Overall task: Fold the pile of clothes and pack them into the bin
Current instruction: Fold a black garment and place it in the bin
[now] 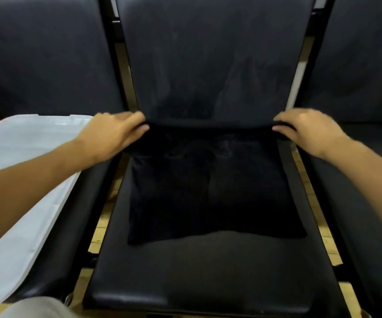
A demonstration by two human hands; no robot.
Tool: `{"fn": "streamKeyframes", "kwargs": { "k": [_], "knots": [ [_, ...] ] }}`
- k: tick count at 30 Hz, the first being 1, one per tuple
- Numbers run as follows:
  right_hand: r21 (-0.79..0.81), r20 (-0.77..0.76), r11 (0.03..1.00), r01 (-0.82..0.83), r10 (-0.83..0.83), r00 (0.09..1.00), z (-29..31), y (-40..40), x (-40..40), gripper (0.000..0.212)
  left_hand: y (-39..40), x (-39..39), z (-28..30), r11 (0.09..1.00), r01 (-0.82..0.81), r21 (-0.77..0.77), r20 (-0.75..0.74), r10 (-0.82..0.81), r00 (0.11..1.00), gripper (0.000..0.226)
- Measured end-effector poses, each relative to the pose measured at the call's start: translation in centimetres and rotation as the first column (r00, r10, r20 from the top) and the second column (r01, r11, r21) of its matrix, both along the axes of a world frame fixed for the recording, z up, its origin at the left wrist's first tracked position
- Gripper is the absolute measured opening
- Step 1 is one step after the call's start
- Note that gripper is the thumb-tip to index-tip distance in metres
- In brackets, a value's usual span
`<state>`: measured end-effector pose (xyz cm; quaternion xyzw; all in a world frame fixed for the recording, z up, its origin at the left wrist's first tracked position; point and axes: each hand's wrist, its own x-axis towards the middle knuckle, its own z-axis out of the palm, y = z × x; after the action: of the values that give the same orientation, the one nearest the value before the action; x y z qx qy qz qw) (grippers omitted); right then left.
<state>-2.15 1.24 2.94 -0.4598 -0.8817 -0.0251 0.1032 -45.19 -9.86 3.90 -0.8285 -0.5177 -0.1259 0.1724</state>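
Note:
A black garment (210, 191) lies spread over the seat of the middle black chair (208, 271). Its far edge is lifted off the seat, just in front of the backrest. My left hand (114, 131) pinches the far left corner of that edge. The far right corner is pinched by my right hand (307, 129). The garment's near edge rests flat on the seat, about halfway down it. A white translucent bin (20, 180) stands on the chair to the left, under my left forearm; what it holds cannot be made out.
Black padded chairs stand in a row, one at the left (43, 53) and one at the right (368, 65). Wooden floor (104, 216) shows through the gaps between seats. A grey-clad knee (36, 308) is at the bottom left.

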Motion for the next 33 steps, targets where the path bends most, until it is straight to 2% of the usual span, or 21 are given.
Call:
{"fn": "streamKeyframes", "kwargs": {
  "k": [1, 4, 6, 8, 9, 11, 13, 15, 17, 20, 22, 24, 26, 28, 30, 33],
  "knots": [
    [-0.016, 0.010, 0.999, -0.048, 0.048, 0.999, -0.6, -1.3, 0.6, 0.025, -1.6, 0.5, -0.8, 0.999, 0.033, -0.019, 0.008, -0.033, 0.999, 0.043],
    [-0.160, 0.072, 0.978, -0.130, 0.143, 0.987, -3.8, -5.9, 2.2, 0.028, -7.1, 2.1, -4.2, 0.985, 0.157, -0.077, -0.118, -0.166, 0.979, 0.031],
    [-0.312, 0.159, 0.944, -0.102, 0.158, 0.975, -5.9, -9.4, 2.9, 0.033, -10.5, 2.6, -7.0, 0.958, 0.188, -0.219, -0.151, -0.223, 0.963, 0.031],
    [-0.397, 0.203, 0.916, -0.051, 0.142, 0.969, -7.2, -12.2, 3.5, 0.037, -13.3, 2.6, -9.1, 0.903, 0.163, -0.396, -0.169, -0.246, 0.954, 0.042],
    [-0.425, 0.148, 0.905, -0.012, 0.083, 0.986, -7.6, -13.0, 3.7, 0.035, -14.1, 2.3, -9.7, 0.881, 0.133, -0.454, -0.165, -0.230, 0.959, 0.044],
    [-0.495, -0.072, 0.864, 0.086, -0.140, 0.988, -7.7, -14.0, 3.7, 0.024, -14.3, 2.5, -9.5, 0.871, 0.085, -0.484, -0.119, -0.161, 0.980, 0.045],
    [-0.524, -0.265, 0.833, 0.175, -0.355, 0.897, -7.9, -14.6, 3.4, 0.014, -12.6, 3.5, -8.5, 0.862, 0.054, -0.505, -0.080, -0.109, 0.991, 0.051],
    [-0.481, -0.252, 0.812, 0.332, -0.490, 0.834, -8.4, -14.9, 2.7, 0.009, -9.9, 5.4, -7.5, 0.845, 0.030, -0.533, -0.054, -0.069, 0.996, 0.057],
    [-0.466, -0.152, 0.762, 0.449, -0.569, 0.808, -8.4, -15.1, 1.9, 0.027, -6.9, 7.8, -7.1, 0.836, 0.022, -0.548, -0.003, -0.028, 1.000, 0.051],
    [-0.576, -0.041, 0.627, 0.524, -0.662, 0.748, -7.5, -14.6, 1.0, 0.065, -1.7, 12.9, -7.5, 0.818, 0.035, -0.575, 0.055, -0.004, 0.998, 0.029],
    [-0.635, 0.021, 0.548, 0.545, -0.693, 0.721, -6.7, -14.3, 0.5, 0.068, 1.7, 16.7, -7.9, 0.815, 0.017, -0.579, 0.044, 0.011, 0.999, 0.032],
    [-0.660, 0.109, 0.498, 0.563, -0.678, 0.727, -6.2, -14.1, 0.5, 0.059, 4.8, 20.4, -8.3, 0.795, -0.003, -0.606, 0.044, 0.037, 0.998, 0.049],
    [-0.691, 0.168, 0.468, 0.550, -0.636, 0.753, -5.8, -14.2, 0.6, 0.058, 7.1, 23.6, -8.4, 0.752, -0.013, -0.660, 0.048, 0.060, 0.997, 0.067],
    [-0.745, 0.161, 0.440, 0.502, -0.612, 0.774, -6.0, -13.9, 0.9, 0.059, 9.1, 26.4, -8.4, 0.686, -0.039, -0.726, 0.032, 0.091, 0.995, 0.078],
    [-0.788, 0.125, 0.413, 0.456, -0.618, 0.776, -5.9, -13.4, 1.9, 0.065, 10.5, 28.9, -8.6, 0.602, -0.047, -0.797, 0.049, 0.141, 0.989, 0.069],
    [-0.856, 0.010, 0.358, 0.373, -0.709, 0.705, -5.6, -12.6, 4.4, 0.066, 11.5, 31.2, -8.7, 0.529, 0.020, -0.849, 0.155, 0.213, 0.965, 0.026]
  ]
}}
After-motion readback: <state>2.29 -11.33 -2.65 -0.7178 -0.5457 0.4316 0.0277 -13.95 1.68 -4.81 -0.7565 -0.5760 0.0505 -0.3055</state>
